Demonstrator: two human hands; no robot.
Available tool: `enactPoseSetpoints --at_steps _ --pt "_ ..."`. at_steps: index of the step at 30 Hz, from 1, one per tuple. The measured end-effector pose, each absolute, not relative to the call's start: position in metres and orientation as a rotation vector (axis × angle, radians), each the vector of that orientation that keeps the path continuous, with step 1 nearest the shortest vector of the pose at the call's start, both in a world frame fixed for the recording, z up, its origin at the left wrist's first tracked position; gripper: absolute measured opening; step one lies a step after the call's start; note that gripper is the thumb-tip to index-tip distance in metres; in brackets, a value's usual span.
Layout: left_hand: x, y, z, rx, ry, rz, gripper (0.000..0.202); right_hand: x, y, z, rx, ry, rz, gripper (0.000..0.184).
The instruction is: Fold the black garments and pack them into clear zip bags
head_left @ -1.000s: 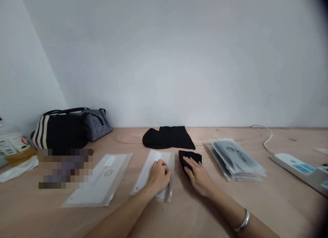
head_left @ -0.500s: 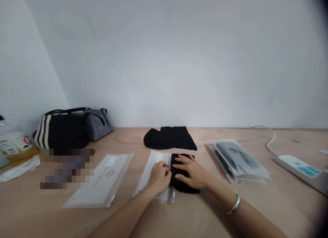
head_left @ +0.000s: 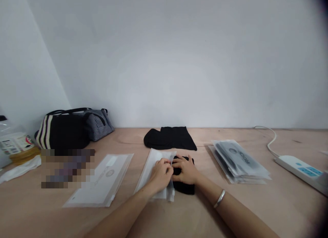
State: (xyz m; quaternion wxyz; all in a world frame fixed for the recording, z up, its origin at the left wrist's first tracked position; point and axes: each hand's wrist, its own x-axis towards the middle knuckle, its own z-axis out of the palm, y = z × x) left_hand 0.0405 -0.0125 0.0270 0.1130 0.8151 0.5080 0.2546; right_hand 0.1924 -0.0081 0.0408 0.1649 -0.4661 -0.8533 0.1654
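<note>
A frosted zip bag (head_left: 145, 178) lies in front of me, its slider end toward me. With curled fingers, my left hand (head_left: 161, 174) pinches the bag's right edge and lifts it slightly. My right hand (head_left: 186, 171) rests with spread fingers on a folded black fabric piece (head_left: 185, 189), perhaps a sock. The fabric's left side meets the bag's lifted edge; the hands hide whether any of it is inside. Behind both hands, a flat black sock-shaped piece (head_left: 170, 139) lies near the wall.
Another frosted bag (head_left: 102, 183) lies to the left. A stack of printed bags (head_left: 241, 161) with dark contents sits at the right, beside a white power strip (head_left: 302, 169). Farther left are a black bag (head_left: 68, 132), a striped pouch (head_left: 99, 125) and a bottle (head_left: 17, 147).
My right hand has slid the black fabric left, against the bag's edge. My left hand has raised that edge a little and shifted slightly.
</note>
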Motion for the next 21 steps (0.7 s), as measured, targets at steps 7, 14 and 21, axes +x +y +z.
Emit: enactPoseSetpoints --at_steps 7,14,21 --pt "0.026 -0.02 0.058 2.684 1.104 0.544 0.015 0.196 -0.04 0.049 -1.245 -2.184 0.481 0.023" --pt "0.009 -0.036 0.068 2.878 0.944 0.515 0.016 0.245 -0.065 0.063 -1.09 -2.516 0.342 0.054" --pt "-0.01 -0.054 0.048 2.747 0.903 0.4 0.047 0.245 -0.056 0.052 -1.02 -2.791 0.288 0.079"
